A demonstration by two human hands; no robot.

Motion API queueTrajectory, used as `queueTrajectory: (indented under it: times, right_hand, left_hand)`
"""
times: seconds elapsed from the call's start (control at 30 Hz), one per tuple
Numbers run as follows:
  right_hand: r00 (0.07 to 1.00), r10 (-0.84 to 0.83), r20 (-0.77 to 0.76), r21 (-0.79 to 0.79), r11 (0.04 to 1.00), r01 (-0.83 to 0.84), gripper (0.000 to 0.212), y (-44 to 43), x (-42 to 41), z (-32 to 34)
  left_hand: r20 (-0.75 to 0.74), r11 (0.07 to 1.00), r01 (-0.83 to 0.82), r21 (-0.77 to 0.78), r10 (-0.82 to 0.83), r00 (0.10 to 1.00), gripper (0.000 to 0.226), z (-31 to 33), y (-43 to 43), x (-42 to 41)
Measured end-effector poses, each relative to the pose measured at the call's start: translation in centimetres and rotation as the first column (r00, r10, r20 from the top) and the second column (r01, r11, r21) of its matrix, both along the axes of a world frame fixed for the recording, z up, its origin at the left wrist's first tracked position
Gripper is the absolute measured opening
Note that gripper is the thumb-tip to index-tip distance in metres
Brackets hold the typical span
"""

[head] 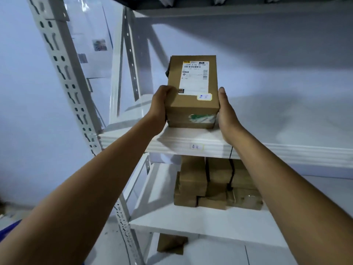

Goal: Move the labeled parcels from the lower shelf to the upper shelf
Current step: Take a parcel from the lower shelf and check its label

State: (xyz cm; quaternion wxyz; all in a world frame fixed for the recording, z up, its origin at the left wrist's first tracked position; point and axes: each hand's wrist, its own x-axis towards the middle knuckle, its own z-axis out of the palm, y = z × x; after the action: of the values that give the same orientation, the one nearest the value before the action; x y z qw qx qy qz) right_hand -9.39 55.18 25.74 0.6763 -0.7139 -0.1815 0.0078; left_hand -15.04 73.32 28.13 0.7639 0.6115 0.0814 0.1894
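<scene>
My left hand (159, 104) and right hand (226, 111) press the two sides of a brown cardboard parcel with a white shipping label (193, 92), steadying it. It rests at the front edge of the white metal upper shelf (267, 150). More brown parcels (215, 184) wait directly below that shelf.

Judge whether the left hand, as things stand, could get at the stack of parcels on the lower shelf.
Probably not yet: the left hand is pressed against the labeled parcel on the upper shelf. Once freed, the stack of parcels sits open at the front, unobstructed.

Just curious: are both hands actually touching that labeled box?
Touching. The head view shows the left hand and right hand pressed against opposite sides of the labeled box.
</scene>
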Motion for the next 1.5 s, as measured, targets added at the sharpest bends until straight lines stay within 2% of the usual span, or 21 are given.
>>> queueTrajectory:
  times: [0.07,0.17,0.27,0.37,0.47,0.57,0.7,0.8,0.9,0.97,1.07,1.1,1.2,1.23,1.3,1.37,1.5]
  right_hand:
    - [1.000,-0.007,-0.018,0.008,1.000,0.007,0.057,0.1,-0.1,0.1]
    - [0.993,-0.058,-0.101,0.053,0.997,0.064,0.066,0.0,-0.4,0.3]
    - [0.983,-0.097,-0.153,0.084,0.990,0.111,0.069,-0.2,0.0,0.2]
    - [0.976,-0.135,-0.172,0.049,0.988,0.145,0.093,-0.1,-0.4,0.3]
    - [0.974,-0.144,-0.175,0.065,0.985,0.157,0.075,0.0,-0.9,0.5]
    - [0.972,-0.169,-0.162,0.074,0.980,0.182,0.083,-0.2,0.9,-0.4]
    - [0.970,-0.137,-0.201,0.025,0.989,0.145,0.067,-0.2,-0.4,0.3]
    - [0.959,-0.061,-0.278,0.068,0.994,0.083,0.062,0.0,-0.4,0.4]
    - [0.958,-0.034,-0.285,0.108,0.992,0.067,0.062,-0.2,0.2,0.2]
    - [0.961,-0.014,-0.278,0.113,0.992,0.048,0.063,-0.2,0.4,0.2]
    - [0.959,0.032,-0.283,0.137,0.991,0.008,0.061,-0.6,-0.1,0.5]
    - [0.961,0.031,-0.276,0.141,0.990,0.008,0.056,-0.8,-0.6,0.7]
    - [0.985,-0.052,-0.164,0.142,0.987,0.075,0.044,-1.7,-1.1,1.8]
    - [0.989,-0.085,-0.120,0.143,0.984,0.102,0.042,-2.2,-1.4,2.5]
    - [0.991,-0.109,-0.072,0.139,0.983,0.118,0.041,-3.1,-2.0,4.0]
    - [0.991,-0.129,-0.040,0.127,0.983,0.133,0.058,-3.9,-2.7,5.7]
    - [0.991,-0.136,0.001,0.141,0.981,0.134,0.061,-6.0,-4.4,8.2]
  left_hand:
    - [-0.007,0.997,0.020,0.073,-0.019,1.000,0.034,-0.6,0.6,0.0]
    - [-0.047,0.989,0.073,0.129,-0.067,0.997,0.056,-1.4,0.7,-0.4]
    - [-0.044,0.982,0.071,0.178,-0.064,0.997,0.058,-1.5,0.4,-0.6]
    - [-0.041,0.990,0.055,0.129,-0.050,0.998,0.058,-1.3,0.3,-1.0]
    - [-0.062,0.992,0.063,0.109,-0.056,0.997,0.060,-1.4,0.1,-0.9]
    - [-0.044,0.990,0.078,0.117,-0.074,0.996,0.060,-1.4,0.0,-1.0]
    - [-0.018,0.990,0.083,0.113,-0.082,0.996,0.054,-1.3,-0.1,-1.0]
    - [-0.015,0.987,0.076,0.144,-0.075,0.997,0.050,-1.3,0.0,-0.9]
    - [-0.058,0.988,0.067,0.142,-0.059,0.997,0.041,-1.3,-0.1,-0.8]
    - [-0.077,0.989,0.035,0.146,-0.024,0.997,0.040,-0.8,-0.5,-1.6]
    - [-0.053,0.993,-0.039,0.113,0.045,0.998,0.080,0.0,-0.6,-2.4]
    - [-0.026,0.990,-0.081,0.117,0.084,0.996,0.078,0.4,-0.6,-2.7]
    - [0.090,0.974,-0.127,0.186,0.112,0.990,0.039,3.1,-0.7,-3.5]
    - [0.127,0.967,-0.127,0.222,0.101,0.987,0.034,4.1,-0.8,-3.6]
    - [0.165,0.944,-0.123,0.307,0.074,0.983,0.044,6.3,-1.8,-4.2]
    - [0.178,0.921,-0.107,0.375,0.042,0.983,0.054,7.9,-3.4,-4.7]
    - [0.191,0.868,-0.030,0.495,-0.075,0.979,0.054,9.2,-6.7,-5.0]
